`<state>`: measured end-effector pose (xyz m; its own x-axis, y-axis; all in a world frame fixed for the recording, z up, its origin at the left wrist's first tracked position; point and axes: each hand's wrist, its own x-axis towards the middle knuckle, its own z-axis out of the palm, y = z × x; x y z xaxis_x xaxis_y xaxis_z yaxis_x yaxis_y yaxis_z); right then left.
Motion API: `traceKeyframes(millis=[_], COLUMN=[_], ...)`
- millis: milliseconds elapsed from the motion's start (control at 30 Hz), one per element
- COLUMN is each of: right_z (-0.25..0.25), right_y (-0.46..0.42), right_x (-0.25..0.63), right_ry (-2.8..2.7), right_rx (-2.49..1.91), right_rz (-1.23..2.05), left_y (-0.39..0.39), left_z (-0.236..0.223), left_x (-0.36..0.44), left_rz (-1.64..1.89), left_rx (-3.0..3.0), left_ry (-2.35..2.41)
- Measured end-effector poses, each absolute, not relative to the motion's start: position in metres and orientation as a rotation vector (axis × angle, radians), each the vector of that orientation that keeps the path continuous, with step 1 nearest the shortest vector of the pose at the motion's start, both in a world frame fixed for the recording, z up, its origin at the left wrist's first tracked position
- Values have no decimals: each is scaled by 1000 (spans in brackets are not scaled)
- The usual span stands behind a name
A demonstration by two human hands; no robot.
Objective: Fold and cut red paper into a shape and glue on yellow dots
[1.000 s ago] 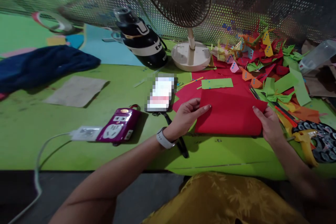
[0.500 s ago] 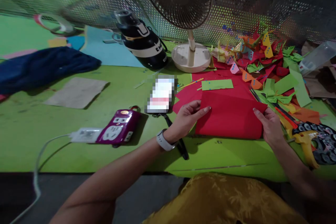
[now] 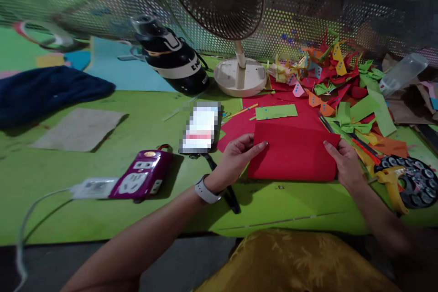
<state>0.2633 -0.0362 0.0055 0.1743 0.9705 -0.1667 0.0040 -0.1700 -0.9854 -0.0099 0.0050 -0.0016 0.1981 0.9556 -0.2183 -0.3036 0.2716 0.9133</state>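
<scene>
A sheet of red paper [image 3: 292, 153] is held up between my two hands, tilted above the green table. My left hand [image 3: 241, 153] pinches its left edge, thumb on the front and fingers behind. On the right edge my right hand [image 3: 347, 162] has the same kind of pinch. More red paper [image 3: 308, 112] lies flat behind the held sheet, with a light green paper strip [image 3: 276, 112] resting on it. A phone [image 3: 200, 127] with a blurred-out screen lies left of my left hand, and its black strap [image 3: 231, 198] passes beneath my wrist.
A purple power strip [image 3: 142, 174] with a white plug sits left. Behind stand a black bottle [image 3: 171, 57] and a fan [image 3: 239, 75]. Folded colourful paper pieces [image 3: 321, 73] pile up at the back right. A yellow-handled tool [image 3: 393, 185] and a black round tray [image 3: 419, 187] lie right.
The view has turned slightly to the right, so things sit further left in the picture. Both hands keep the same hold on the red paper.
</scene>
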Motion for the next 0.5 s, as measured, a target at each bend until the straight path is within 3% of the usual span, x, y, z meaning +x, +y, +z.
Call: traceKeyframes(millis=[500], right_z=[1], right_y=[-34], right_x=[259], right_ry=[-818], right_rx=[-1345], right_rz=[1224], left_y=[3], left_z=[1], left_x=[-9], left_rz=[1054], left_rx=[819], left_ry=[986])
